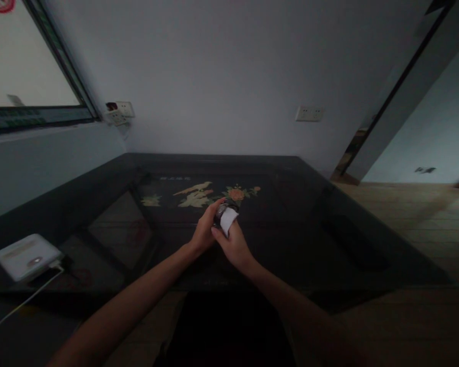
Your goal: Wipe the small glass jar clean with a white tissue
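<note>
Left hand (205,224): curled around dark object (219,212)
Right hand (235,246): grasping white piece (228,219)
Partly hidden: dark object, shape unclear

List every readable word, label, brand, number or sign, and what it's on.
None legible.
Black tabletop: pale character row above the bird-and-flower picture, too small and blurred.
Window frame: green marks, too blurred.
White box: faint marks, unreadable.
Windowpane: red mark, cut off; can't tell if it's a sign.
Held dark, shiny item: no legible text.
</note>
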Motion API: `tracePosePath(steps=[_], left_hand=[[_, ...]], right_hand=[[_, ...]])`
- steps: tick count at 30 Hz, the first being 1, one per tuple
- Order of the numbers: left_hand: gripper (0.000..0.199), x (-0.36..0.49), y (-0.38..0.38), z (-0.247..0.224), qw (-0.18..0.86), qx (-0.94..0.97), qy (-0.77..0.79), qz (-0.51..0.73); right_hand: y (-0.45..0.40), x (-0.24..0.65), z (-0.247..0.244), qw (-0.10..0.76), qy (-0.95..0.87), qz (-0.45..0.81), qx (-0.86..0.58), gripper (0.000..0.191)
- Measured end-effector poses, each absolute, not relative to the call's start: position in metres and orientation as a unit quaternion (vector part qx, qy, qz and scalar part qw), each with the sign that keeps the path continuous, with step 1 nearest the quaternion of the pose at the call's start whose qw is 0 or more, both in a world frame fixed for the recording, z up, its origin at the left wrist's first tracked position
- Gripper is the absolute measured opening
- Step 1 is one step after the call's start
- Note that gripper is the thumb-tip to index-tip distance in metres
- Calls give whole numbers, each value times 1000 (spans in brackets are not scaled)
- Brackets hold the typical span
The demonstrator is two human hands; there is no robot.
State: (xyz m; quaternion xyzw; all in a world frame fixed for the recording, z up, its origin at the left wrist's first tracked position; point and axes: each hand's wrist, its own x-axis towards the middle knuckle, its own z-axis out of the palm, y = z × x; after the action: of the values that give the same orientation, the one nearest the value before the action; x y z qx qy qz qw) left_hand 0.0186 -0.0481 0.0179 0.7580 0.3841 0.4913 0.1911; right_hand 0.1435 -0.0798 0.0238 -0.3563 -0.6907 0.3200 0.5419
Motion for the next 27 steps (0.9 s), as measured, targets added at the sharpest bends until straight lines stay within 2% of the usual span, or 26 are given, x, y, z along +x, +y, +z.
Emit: tracePosePath(steps=[4,10,17,22,25,27], left_hand=[[74,18,-47,19,233,748,372,497],[84,22,-43,24,349,711,353,498],[83,17,-38,27,399,709,316,489],[85,16,-35,33,432,714,312,453],[84,17,-35,30,404,720,325,461],[83,17,-34,26,372,729,337,465]], right_hand=[[-79,151,23,501,-755,216,-363,42],[-69,177,30,350,-876,24,-331,37],[-43,205,47,197,-935,-235,-177,24],[-40,210,50,160,-936,-264,-171,22],[-48,201,36,194,-926,-222,-238,25],[-52,193,22,247,-910,-175,-284,29]])
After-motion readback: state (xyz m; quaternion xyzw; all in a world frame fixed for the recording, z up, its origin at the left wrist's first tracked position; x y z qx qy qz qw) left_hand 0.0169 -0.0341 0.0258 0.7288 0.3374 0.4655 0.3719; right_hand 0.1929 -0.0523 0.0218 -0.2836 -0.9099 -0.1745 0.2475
